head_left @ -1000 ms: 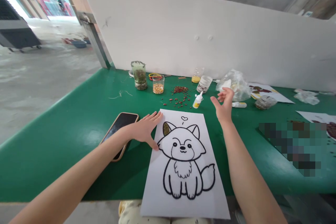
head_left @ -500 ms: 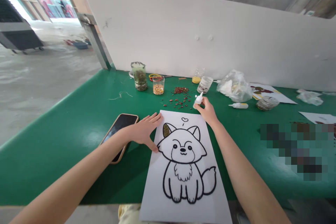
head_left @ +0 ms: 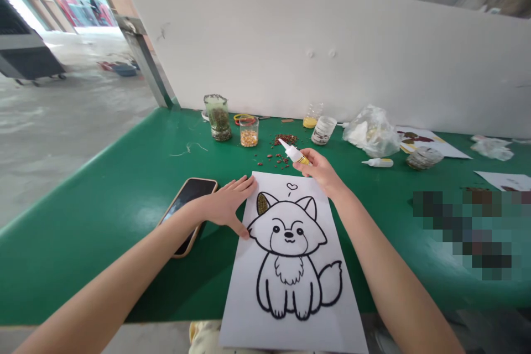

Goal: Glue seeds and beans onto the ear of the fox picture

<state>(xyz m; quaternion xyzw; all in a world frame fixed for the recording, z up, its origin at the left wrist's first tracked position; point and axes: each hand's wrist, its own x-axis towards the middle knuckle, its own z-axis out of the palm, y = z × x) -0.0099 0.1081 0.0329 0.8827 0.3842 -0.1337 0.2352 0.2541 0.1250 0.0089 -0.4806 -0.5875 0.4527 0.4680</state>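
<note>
A white sheet with a black fox outline (head_left: 289, 282) lies in front of me, its left inner ear (head_left: 263, 204) filled with small brownish-green grains. My left hand (head_left: 228, 204) rests with fingers spread on the sheet's upper left edge, its wrist over a phone (head_left: 188, 204) in a tan case. Above the top edge of the paper, my right hand (head_left: 321, 170) grips a white glue bottle (head_left: 296, 155) with a yellow label. The bottle's pointed nozzle is tilted up and to the left. Just beyond it, reddish-brown beans (head_left: 286, 139) lie scattered on the green table.
Along the back stand a green cup of dark grains (head_left: 218, 121), a cup of corn kernels (head_left: 249, 135) and a whitish cup (head_left: 324, 131). A clear plastic bag (head_left: 372, 131) and another glue bottle (head_left: 378, 162) lie to the right. A white partition (head_left: 265, 44) rises behind the table.
My right hand has turned the glue bottle, so its nozzle now leans left over the beans and its yellow label shows. My left hand stays in place on the paper.
</note>
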